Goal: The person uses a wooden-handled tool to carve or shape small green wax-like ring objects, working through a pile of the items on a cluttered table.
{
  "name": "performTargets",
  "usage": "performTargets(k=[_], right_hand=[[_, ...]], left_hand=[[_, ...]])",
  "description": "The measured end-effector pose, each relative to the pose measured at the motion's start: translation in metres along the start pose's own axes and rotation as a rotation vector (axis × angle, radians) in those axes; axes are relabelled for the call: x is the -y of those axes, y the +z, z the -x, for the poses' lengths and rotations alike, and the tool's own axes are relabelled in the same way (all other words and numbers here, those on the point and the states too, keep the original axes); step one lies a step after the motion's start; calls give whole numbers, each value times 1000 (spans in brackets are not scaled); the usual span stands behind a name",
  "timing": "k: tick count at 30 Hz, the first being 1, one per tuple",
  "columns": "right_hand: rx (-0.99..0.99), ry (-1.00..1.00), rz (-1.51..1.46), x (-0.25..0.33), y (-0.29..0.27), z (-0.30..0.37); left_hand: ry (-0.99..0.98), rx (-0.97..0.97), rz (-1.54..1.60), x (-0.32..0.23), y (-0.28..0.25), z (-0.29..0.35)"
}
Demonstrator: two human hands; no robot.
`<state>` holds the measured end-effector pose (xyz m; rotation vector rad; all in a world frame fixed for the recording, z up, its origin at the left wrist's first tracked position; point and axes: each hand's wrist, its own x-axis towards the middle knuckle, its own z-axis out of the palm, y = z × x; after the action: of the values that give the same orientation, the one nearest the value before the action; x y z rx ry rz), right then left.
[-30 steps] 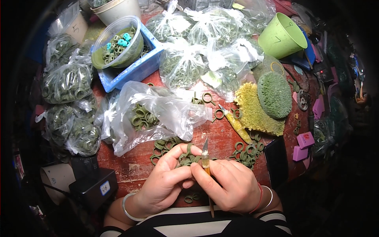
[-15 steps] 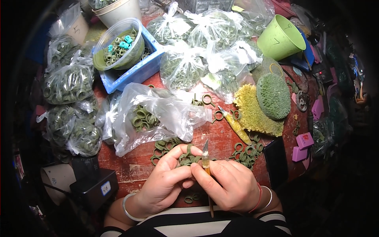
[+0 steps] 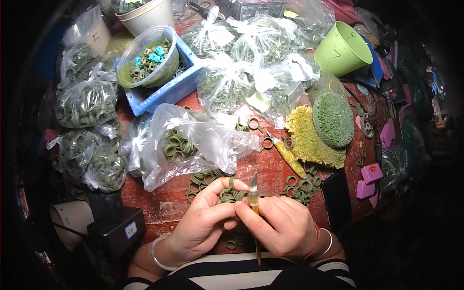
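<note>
My left hand (image 3: 195,224) is closed, with a small cluster of dark green rings (image 3: 232,195) at its thumb and forefinger; the fingers partly hide them. In my right hand (image 3: 287,227) is a craft knife (image 3: 254,197) with a slim brownish handle, held upright with its blade pointing away from me. The blade stands just right of my left fingertip. Loose green rings (image 3: 303,189) lie beyond my right hand, and more rings (image 3: 234,242) lie below, between my wrists.
An opened plastic bag (image 3: 203,140) of rings lies ahead. A yellow-handled knife (image 3: 290,157) rests beside a yellow sponge mat (image 3: 314,140) and a round green pad (image 3: 333,120). Tied bags (image 3: 263,46), a blue bin (image 3: 145,102), a green bucket (image 3: 338,53) and a black phone (image 3: 337,198) stand around.
The whole view has shifted very slightly. Both hands, the craft knife and the rings keep practically the same places and grip.
</note>
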<state>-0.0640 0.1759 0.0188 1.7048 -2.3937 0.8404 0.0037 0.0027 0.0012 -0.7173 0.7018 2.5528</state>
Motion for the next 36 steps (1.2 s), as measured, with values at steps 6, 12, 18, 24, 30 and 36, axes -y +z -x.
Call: performTargets(k=[6,12,18,24,30,36], right_hand=[[9,10,-5,1,-2,-1],[-13,6,-11,1,-1,0],[-4,7,-13,1,0,-1],[-16,-10,-3,0,-1,-2],[-8,-1,7,-2,-3,1],[-11,-6,2,1,-1,-1]], left_hand=[[6,-5,5,0,1,0],[0,-1,4,0,0,0],[6,20,7,0,-1,0],[15,14,24,0,-1,0],[14,11,21,1,2,-2],[17,14,24,0,-1,0]])
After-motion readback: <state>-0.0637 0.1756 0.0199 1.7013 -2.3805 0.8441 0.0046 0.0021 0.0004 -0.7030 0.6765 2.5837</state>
